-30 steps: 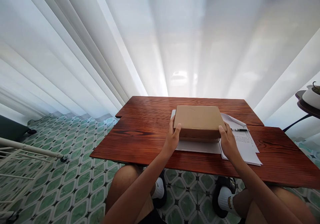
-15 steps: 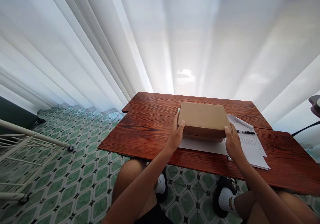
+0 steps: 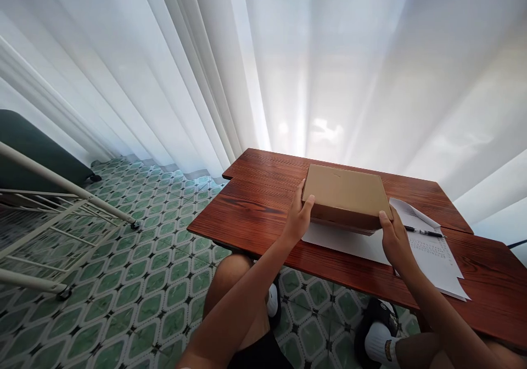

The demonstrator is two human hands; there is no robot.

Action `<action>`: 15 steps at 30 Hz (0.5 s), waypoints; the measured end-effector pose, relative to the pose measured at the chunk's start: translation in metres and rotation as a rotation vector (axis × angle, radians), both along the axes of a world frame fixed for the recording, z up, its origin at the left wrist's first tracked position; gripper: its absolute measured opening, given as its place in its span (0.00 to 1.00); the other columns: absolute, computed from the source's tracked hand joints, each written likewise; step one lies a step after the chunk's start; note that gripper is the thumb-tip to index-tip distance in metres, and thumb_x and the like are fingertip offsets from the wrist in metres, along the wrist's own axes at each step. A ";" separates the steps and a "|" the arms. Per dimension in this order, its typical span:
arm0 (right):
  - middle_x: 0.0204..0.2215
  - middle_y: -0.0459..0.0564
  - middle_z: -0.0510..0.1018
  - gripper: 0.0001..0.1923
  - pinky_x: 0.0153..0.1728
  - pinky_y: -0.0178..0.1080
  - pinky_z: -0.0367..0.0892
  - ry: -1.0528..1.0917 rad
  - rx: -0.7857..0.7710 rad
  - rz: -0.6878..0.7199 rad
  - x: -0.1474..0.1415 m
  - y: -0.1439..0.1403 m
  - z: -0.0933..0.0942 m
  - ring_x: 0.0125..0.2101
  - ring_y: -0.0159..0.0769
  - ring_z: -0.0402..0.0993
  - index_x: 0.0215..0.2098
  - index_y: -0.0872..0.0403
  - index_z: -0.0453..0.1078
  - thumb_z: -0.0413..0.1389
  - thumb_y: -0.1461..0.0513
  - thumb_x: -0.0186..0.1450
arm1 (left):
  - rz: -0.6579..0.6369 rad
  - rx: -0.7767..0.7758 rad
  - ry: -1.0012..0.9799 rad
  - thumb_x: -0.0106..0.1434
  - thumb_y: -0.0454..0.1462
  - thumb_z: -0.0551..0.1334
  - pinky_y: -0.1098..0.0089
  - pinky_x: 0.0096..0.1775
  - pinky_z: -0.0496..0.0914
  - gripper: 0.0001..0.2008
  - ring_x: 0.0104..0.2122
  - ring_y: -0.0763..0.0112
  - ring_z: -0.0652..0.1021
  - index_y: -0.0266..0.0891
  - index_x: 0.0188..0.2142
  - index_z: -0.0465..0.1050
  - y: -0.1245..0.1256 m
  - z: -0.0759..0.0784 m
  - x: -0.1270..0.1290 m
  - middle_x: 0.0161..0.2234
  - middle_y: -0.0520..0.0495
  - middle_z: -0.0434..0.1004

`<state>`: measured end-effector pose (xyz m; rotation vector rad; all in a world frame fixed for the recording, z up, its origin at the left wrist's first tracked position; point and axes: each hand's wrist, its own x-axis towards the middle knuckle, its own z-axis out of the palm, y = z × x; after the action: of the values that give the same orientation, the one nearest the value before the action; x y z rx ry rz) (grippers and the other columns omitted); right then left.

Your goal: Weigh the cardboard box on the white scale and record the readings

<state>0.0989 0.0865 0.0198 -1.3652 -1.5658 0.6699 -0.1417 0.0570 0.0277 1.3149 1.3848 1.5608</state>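
Head view: my left hand and right hand grip the near corners of the cardboard box, fingers wrapped on its sides, thumbs on top. Versus a second ago, only my head has panned left. The box sits unmoved on the white sheet on the table, pen to its right.

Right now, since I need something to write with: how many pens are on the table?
1. A black pen lies on the printed sheets right of the cardboard box, beyond the right hand. More could be hidden under the box.
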 end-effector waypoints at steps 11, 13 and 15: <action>0.61 0.60 0.69 0.34 0.62 0.58 0.55 -0.054 -0.006 0.050 -0.047 0.007 0.010 0.62 0.56 0.62 0.65 0.53 0.62 0.43 0.42 0.70 | 0.099 -0.014 -0.096 0.73 0.47 0.49 0.59 0.67 0.56 0.26 0.68 0.60 0.57 0.44 0.68 0.56 -0.005 0.011 -0.037 0.69 0.47 0.56; 0.60 0.61 0.70 0.34 0.62 0.59 0.56 -0.064 0.001 0.058 -0.057 0.009 0.012 0.61 0.56 0.63 0.65 0.53 0.63 0.42 0.42 0.70 | 0.123 -0.001 -0.109 0.73 0.46 0.48 0.59 0.67 0.55 0.26 0.68 0.60 0.58 0.42 0.68 0.56 -0.003 0.011 -0.046 0.68 0.46 0.57; 0.60 0.61 0.70 0.34 0.62 0.58 0.57 -0.060 0.003 0.073 -0.067 0.011 0.013 0.61 0.56 0.63 0.65 0.53 0.63 0.42 0.42 0.70 | 0.144 0.006 -0.120 0.73 0.46 0.49 0.59 0.67 0.55 0.26 0.67 0.60 0.59 0.42 0.67 0.57 -0.002 0.011 -0.055 0.68 0.45 0.58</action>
<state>0.0315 0.0975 0.0326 -1.3424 -1.6701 0.6766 -0.1965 0.0553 0.0390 1.1267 1.4268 1.7114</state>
